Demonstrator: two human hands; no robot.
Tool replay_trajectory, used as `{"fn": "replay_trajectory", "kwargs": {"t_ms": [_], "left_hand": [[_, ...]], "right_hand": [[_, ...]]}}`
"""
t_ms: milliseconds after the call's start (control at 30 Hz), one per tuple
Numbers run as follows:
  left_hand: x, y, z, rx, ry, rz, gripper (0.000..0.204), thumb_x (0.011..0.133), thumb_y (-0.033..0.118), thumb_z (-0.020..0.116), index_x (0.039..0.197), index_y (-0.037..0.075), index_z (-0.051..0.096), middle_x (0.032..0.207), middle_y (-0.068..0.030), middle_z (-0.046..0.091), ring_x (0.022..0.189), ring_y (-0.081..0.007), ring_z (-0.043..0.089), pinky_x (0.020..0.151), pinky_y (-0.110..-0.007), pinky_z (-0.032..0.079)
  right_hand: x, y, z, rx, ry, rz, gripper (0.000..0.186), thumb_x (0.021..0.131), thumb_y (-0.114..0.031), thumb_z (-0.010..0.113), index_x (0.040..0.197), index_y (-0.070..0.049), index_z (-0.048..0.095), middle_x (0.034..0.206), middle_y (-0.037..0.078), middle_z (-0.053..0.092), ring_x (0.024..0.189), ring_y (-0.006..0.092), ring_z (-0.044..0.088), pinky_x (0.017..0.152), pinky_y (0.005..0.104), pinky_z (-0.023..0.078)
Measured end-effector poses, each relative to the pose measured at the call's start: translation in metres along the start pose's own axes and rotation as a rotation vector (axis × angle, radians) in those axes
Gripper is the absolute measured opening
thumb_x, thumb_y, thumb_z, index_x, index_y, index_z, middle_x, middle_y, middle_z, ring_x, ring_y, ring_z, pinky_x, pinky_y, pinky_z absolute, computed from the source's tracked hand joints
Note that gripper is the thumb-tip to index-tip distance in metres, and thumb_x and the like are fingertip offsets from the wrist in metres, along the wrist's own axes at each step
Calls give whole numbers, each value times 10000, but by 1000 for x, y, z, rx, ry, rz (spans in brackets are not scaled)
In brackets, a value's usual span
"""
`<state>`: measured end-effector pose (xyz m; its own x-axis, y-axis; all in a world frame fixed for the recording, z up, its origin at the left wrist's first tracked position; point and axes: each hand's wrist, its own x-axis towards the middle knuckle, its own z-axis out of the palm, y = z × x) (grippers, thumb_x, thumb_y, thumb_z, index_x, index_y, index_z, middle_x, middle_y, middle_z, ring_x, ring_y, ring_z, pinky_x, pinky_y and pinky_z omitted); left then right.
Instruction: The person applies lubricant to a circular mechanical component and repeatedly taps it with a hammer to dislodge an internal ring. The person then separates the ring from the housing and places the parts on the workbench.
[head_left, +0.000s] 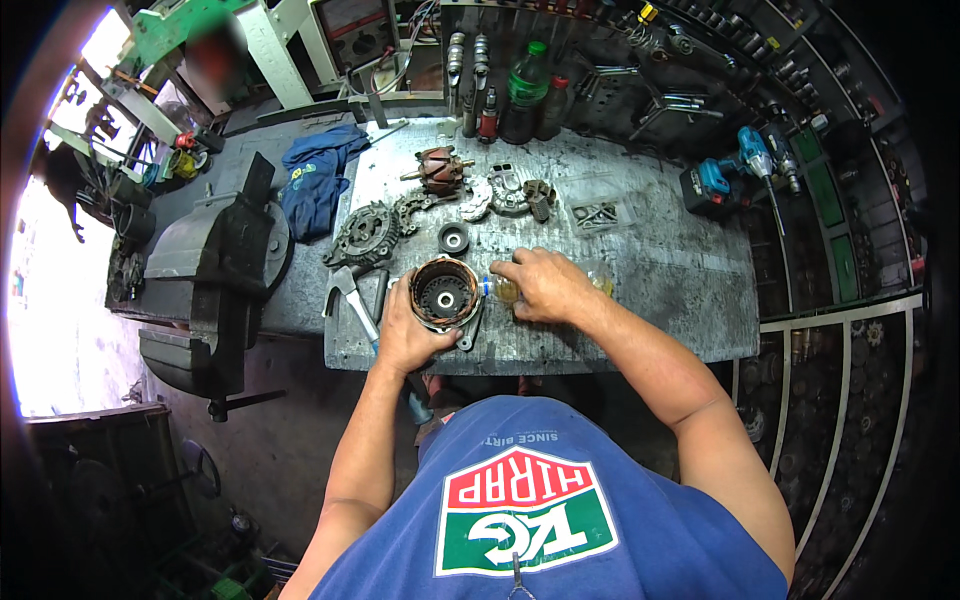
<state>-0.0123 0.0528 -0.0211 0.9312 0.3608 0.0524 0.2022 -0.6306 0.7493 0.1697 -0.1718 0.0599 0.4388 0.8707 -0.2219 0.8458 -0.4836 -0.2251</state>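
My left hand (pixel 410 328) grips the left and lower side of a round alternator housing (pixel 444 296) with copper windings round its inside. My right hand (pixel 540 287) has its fingers on a clear plastic bottle (pixel 498 288) of yellowish liquid, lying sideways with its blue cap beside the housing's right rim; the palm hides much of it. A hammer (pixel 344 288) lies left of the housing. A small pulley (pixel 454 240) sits just above it. Behind are a finned alternator end cover (pixel 363 232) and a copper-coloured rotor (pixel 440 167).
A black vise (pixel 208 285) stands at left beside a blue cloth (pixel 310 180). Metal parts (pixel 510 195), a small bag of hardware (pixel 600 215), a green-capped bottle (pixel 525 90) and a cordless tool (pixel 712 182) occupy the metal bench (pixel 680 310). Wrenches and sockets (pixel 680 100) line the back.
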Motion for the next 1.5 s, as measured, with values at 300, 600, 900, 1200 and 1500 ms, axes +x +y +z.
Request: {"fn": "replay_trajectory", "kwargs": {"t_ms": [300, 600, 900, 1200, 1500], "left_hand": [[5, -1, -9, -61, -38, 21, 1218, 552, 295, 1025, 1564, -12, 420, 1476, -215, 577, 1411, -404, 540, 1237, -475, 431], [8, 4, -15, -94, -49, 29, 1182, 550, 269, 1021, 1553, 13, 451, 1466, -198, 589, 1407, -390, 548, 1240, -463, 432], [7, 7, -16, -66, -54, -16, 1195, 544, 262, 1021, 1557, 6, 443, 1470, -207, 588, 1416, -392, 545, 1250, -461, 425], [7, 7, -15, -61, -63, -20, 1211, 553, 274, 1023, 1568, -8, 427, 1483, -216, 576, 1424, -398, 538, 1254, -465, 420], [11, 3, -19, -35, -123, -13, 1265, 560, 283, 1034, 1607, -15, 390, 1555, -234, 527, 1469, -410, 507, 1276, -463, 402]], "right_hand": [[12, 4, -2, -2, 12, -19, 726, 776, -249, 898, 1459, -201, 657, 1200, 160, 693, 1141, 387, 710, 960, 512, 605], [18, 4, -10, -24, -14, -43, 726, 780, -241, 896, 1465, -202, 657, 1220, 147, 699, 1153, 382, 711, 979, 514, 603], [11, 0, -9, 8, -54, -26, 711, 783, -243, 891, 1454, -187, 662, 1199, 154, 704, 1125, 380, 721, 976, 510, 603], [7, -1, -9, 9, -66, -26, 736, 782, -253, 906, 1468, -179, 649, 1196, 158, 693, 1148, 385, 709, 981, 506, 602], [12, 7, 2, 32, -52, 24, 771, 803, -253, 887, 1520, -183, 611, 1249, 186, 667, 1174, 398, 689, 1016, 503, 587]]}}
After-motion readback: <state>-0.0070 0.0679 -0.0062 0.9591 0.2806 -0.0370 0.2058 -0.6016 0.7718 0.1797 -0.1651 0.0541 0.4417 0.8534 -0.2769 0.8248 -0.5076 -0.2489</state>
